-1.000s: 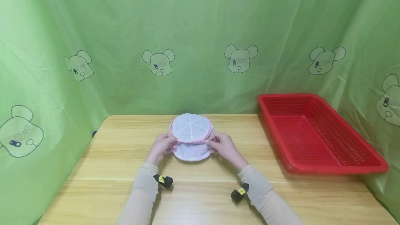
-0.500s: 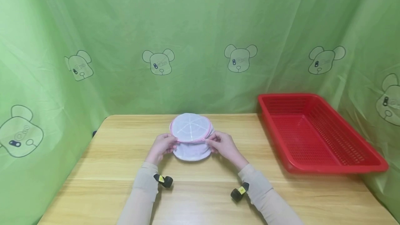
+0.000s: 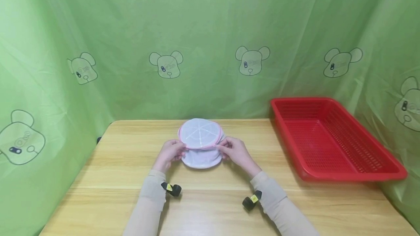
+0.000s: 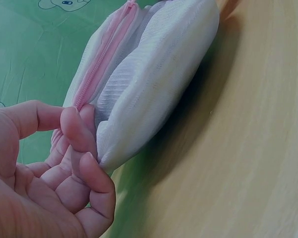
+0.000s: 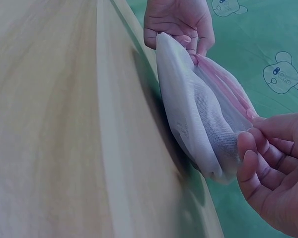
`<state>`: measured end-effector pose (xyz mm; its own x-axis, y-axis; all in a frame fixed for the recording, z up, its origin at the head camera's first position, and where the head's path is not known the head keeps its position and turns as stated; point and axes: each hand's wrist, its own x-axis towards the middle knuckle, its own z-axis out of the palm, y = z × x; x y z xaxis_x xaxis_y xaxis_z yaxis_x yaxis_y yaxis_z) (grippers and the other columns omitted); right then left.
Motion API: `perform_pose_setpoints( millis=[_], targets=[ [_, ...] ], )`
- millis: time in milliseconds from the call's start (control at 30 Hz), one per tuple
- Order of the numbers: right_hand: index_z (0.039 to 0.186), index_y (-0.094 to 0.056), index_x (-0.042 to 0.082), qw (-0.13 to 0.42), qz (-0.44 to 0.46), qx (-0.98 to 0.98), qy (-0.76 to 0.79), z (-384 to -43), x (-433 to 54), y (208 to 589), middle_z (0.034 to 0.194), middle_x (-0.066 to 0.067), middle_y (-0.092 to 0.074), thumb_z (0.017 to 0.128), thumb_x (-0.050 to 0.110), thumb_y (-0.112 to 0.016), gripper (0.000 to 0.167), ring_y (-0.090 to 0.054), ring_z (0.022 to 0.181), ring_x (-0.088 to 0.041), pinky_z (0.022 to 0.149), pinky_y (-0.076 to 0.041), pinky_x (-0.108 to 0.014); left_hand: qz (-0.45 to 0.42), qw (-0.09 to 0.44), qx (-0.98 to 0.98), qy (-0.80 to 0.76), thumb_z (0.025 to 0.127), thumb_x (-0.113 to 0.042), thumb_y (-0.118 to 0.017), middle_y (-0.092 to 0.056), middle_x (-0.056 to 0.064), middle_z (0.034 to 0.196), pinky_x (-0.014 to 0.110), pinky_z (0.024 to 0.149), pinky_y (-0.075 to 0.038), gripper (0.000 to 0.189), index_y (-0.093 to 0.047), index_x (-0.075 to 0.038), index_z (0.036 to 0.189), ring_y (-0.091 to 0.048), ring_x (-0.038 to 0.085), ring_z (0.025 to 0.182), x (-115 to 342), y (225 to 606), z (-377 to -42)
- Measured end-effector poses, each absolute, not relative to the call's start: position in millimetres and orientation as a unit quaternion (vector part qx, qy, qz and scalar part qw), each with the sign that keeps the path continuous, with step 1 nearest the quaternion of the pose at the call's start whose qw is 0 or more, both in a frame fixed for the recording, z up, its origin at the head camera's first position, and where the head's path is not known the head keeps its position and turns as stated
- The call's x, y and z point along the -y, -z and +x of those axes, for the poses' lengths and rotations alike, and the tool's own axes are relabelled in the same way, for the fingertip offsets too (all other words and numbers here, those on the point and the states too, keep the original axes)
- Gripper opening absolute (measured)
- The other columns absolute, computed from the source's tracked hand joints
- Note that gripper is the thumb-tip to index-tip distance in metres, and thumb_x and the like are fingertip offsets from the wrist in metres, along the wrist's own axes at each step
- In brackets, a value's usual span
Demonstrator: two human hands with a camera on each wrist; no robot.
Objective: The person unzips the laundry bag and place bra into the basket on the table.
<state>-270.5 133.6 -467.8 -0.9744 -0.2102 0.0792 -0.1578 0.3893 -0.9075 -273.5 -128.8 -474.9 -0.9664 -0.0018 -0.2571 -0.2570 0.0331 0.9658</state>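
Observation:
A round white mesh laundry bag [image 3: 201, 133] with a pink zipper [image 4: 103, 59] around its top lies partly collapsed near the table's back edge. Its pale lower part [image 5: 181, 94] sags toward the table. My left hand [image 3: 171, 152] pinches the left end of the zipper edge between thumb and forefinger, the other fingers curled beneath. At the zipper's right end, by the pull, my right hand [image 3: 234, 151] pinches the edge in the same way. In the right wrist view both hands hold the pink edge from opposite sides.
A red plastic basket [image 3: 292, 152] with slotted walls stands at the table's right. The wooden table [image 3: 203, 207] reaches back to a green curtain [image 3: 203, 17] printed with bear heads, which also hangs on both sides. Black wrist cameras [image 3: 251, 201] sit on both sleeves.
Almost nothing differs. Both hands keep their pinch on the bag's zipper edge, and the bag stays in place; the head view shifts very slightly.

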Motion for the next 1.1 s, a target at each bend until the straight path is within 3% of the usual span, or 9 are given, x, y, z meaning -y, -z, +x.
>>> perform_pose_setpoints(
  millis=[467, 833, 1100],
  targets=[
    [0.088, -0.066, 0.003, 0.023, -0.101, -0.834, 0.542, -270.6, -134.1, 464.5, 0.069, -0.009, -0.064, 0.088, 0.014, -0.070, 0.011, -0.058, 0.058, -0.017, 0.054, -0.056, -0.035, -0.091, 0.088, -0.714, -0.688, 0.086, -0.009, -0.063, -0.068, 0.002, 0.079, 0.019, 0.057, -0.048, 0.011, -0.061, -0.002, 0.094, -0.056, 0.007, 0.059, 129.4, 475.4, -273.8],
    [0.085, -0.065, 0.003, 0.037, -0.102, -0.829, 0.549, -267.7, -129.7, 466.5, 0.072, -0.018, -0.063, 0.088, 0.013, -0.070, 0.011, -0.059, 0.060, -0.023, 0.052, -0.055, -0.031, -0.091, 0.094, -0.712, -0.690, 0.088, -0.010, -0.061, -0.067, 0.002, 0.080, 0.020, 0.058, -0.050, 0.013, -0.061, -0.001, 0.097, -0.057, 0.009, 0.060, 129.2, 476.1, -274.6],
    [0.085, -0.065, 0.003, 0.038, -0.104, -0.828, 0.550, -266.9, -126.5, 468.8, 0.068, -0.009, -0.061, 0.087, 0.013, -0.070, 0.011, -0.057, 0.060, -0.017, 0.052, -0.055, -0.028, -0.085, 0.104, -0.717, -0.684, 0.092, -0.013, -0.060, -0.071, 0.005, 0.087, 0.021, 0.060, -0.050, 0.021, -0.062, 0.001, 0.108, -0.059, 0.010, 0.063, 128.7, 473.2, -272.1]
  ],
)
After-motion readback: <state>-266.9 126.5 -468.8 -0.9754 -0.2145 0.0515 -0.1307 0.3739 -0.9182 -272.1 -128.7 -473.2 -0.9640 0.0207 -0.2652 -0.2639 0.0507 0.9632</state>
